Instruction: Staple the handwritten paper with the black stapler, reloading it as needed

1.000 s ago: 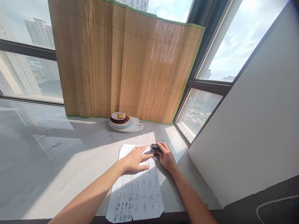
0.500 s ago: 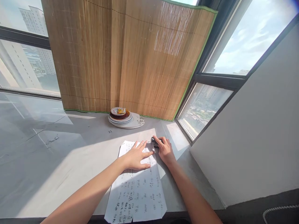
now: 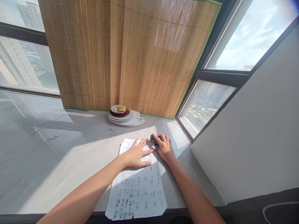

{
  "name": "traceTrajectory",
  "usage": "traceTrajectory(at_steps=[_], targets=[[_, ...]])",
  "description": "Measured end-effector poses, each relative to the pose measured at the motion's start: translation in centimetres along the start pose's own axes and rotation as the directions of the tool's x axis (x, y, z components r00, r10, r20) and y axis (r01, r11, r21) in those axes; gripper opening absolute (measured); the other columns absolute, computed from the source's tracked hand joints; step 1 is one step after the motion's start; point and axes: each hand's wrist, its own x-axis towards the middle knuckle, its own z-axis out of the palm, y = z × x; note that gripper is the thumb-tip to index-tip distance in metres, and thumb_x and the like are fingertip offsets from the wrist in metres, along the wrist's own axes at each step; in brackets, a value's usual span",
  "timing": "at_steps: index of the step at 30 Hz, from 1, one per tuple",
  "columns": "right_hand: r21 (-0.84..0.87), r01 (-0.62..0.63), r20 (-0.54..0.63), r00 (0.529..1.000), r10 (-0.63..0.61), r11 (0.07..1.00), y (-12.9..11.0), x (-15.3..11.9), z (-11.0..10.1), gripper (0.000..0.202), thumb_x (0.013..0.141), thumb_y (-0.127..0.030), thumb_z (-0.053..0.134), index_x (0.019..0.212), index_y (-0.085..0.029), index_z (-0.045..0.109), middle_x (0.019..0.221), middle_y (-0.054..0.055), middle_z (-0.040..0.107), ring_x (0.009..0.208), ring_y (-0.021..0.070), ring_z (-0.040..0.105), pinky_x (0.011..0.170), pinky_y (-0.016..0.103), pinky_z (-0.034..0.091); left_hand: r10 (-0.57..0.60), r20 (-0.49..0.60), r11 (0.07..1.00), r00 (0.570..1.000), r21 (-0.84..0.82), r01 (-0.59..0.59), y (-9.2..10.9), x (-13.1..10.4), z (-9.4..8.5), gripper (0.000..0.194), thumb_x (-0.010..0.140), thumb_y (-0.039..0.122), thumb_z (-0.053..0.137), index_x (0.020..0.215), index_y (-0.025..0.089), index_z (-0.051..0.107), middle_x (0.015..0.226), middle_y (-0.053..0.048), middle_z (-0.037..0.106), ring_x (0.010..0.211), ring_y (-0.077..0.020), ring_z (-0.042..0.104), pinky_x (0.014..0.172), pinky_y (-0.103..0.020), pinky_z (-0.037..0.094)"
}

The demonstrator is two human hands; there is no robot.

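Observation:
A handwritten sheet of paper lies on the grey surface, its lower end reaching past the front edge. My left hand is spread flat over its upper part, fingers apart, holding nothing. At the paper's upper right corner is a small black stapler, its metal end pointing left over the paper. My right hand wraps around it from the right, with the index finger along its top. Part of the stapler is hidden under the fingers. Whether more sheets lie under the top one, I cannot tell.
Behind the paper stands a stack of plates with a small yellow packet on top. A bamboo blind hangs at the back. Thin scraps lie to the left. A white wall slants along the right.
The view has shifted slightly. Both hands keep nearly the same places on the paper and the stapler, and the right hand's grip looks much the same.

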Motion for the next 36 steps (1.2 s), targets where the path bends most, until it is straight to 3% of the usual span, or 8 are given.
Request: traceTrajectory(at_steps=[8,13,18,26,36], targets=[[0.015,0.005,0.044,0.999,-0.005,1.0,-0.3,0.1,-0.6,0.077,0.1,0.0,0.045,0.164,-0.039,0.06,0.14,0.01,0.066,0.121,0.0302,0.055,0.107,0.046,0.047,0.015,-0.009,1.0,1.0,0.015,-0.015,0.1,-0.1,-0.1,0.078,0.105,0.067,0.067,0.173,0.032,0.052,0.186,-0.02,0.023,0.175,-0.0461,0.007,0.138,-0.076,0.009],[-0.001,0.004,0.036,0.999,-0.004,1.0,-0.2,0.1,-0.5,0.076,0.099,-0.003,0.048,0.163,-0.041,0.062,0.138,0.01,0.066,0.119,0.0309,0.055,0.106,0.046,0.048,0.008,0.005,1.0,1.0,0.023,-0.008,-0.1,0.2,0.1,0.078,0.104,0.067,0.068,0.174,0.036,0.05,0.188,-0.013,0.024,0.176,-0.0445,0.005,0.138,-0.076,0.008],[-0.043,0.007,0.032,0.999,-0.006,0.999,-0.1,0.2,-0.3,0.073,0.098,-0.008,0.055,0.163,-0.04,0.061,0.137,0.01,0.066,0.118,0.0321,0.054,0.102,0.045,0.049,0.012,0.011,1.0,1.0,0.025,-0.012,-0.3,0.5,0.4,0.079,0.105,0.071,0.064,0.175,0.037,0.048,0.188,-0.014,0.021,0.176,-0.0443,0.002,0.137,-0.076,0.007],[-0.047,-0.011,0.044,0.999,0.013,0.999,-0.5,0.0,-0.9,0.073,0.103,-0.006,0.045,0.165,-0.04,0.059,0.137,0.01,0.067,0.118,0.0318,0.056,0.103,0.047,0.048,-0.008,0.026,1.0,1.0,0.01,0.007,0.3,0.5,-0.1,0.076,0.105,0.069,0.064,0.172,0.036,0.052,0.188,-0.012,0.024,0.176,-0.0447,0.004,0.138,-0.075,0.005],[-0.025,-0.024,0.073,0.997,0.026,0.999,-0.5,0.2,-1.2,0.072,0.099,-0.008,0.051,0.161,-0.042,0.063,0.139,0.01,0.066,0.122,0.0326,0.053,0.111,0.051,0.045,0.026,0.021,0.999,0.999,-0.033,-0.026,-0.3,0.7,0.1,0.076,0.103,0.069,0.066,0.17,0.036,0.055,0.188,-0.011,0.026,0.176,-0.0455,0.005,0.138,-0.074,0.0]])
